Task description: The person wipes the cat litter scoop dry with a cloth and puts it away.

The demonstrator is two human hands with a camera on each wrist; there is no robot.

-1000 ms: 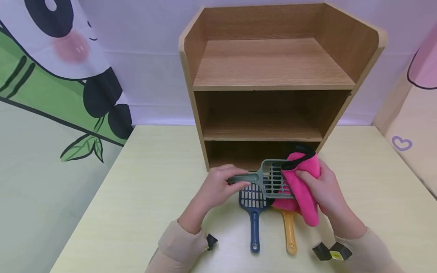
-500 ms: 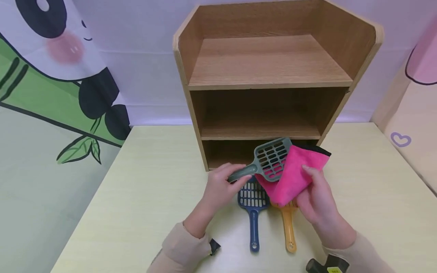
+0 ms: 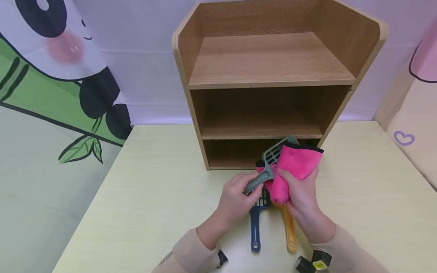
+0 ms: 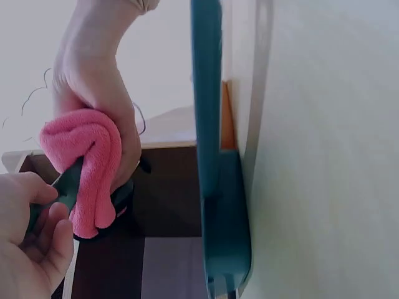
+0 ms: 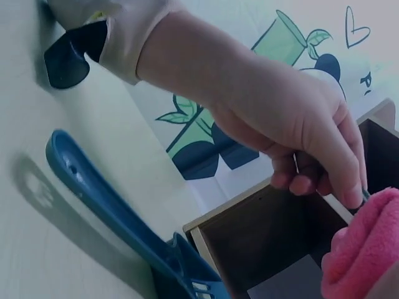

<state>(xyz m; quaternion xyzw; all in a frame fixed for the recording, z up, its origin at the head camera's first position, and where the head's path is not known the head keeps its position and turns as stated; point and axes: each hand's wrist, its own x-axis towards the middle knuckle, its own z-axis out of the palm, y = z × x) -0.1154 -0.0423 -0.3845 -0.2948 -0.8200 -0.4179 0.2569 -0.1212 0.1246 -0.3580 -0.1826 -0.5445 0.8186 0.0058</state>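
Observation:
My left hand [image 3: 237, 195] grips the handle of a grey-green slotted litter scoop [image 3: 259, 181], its head raised and tilted up to the right. A bright pink cloth [image 3: 298, 159] with black edging is in my right hand [image 3: 305, 197], folded around the scoop's slotted head so that part of the head is hidden. In the left wrist view the pink cloth [image 4: 93, 156] wraps both sides of the scoop. Below the hands, a blue slotted scoop [image 3: 255, 227] and a yellow-orange scoop [image 3: 289, 229] lie on the table, handles toward me, their heads partly covered by what I hold.
A wooden shelf unit [image 3: 273, 83] with stacked compartments stands at the back of the pale table [image 3: 143, 182], just behind my hands. Behind it hangs a purple cloth backdrop [image 3: 146, 68] with cartoon drawings. Black wrist devices [image 3: 314, 261] sit at my sleeves.
The grey-green scoop has turned from nearly level to tilted upward, its head now more edge-on. The pink cloth has shifted from the scoop's end to around its head, and my hands have come closer together.

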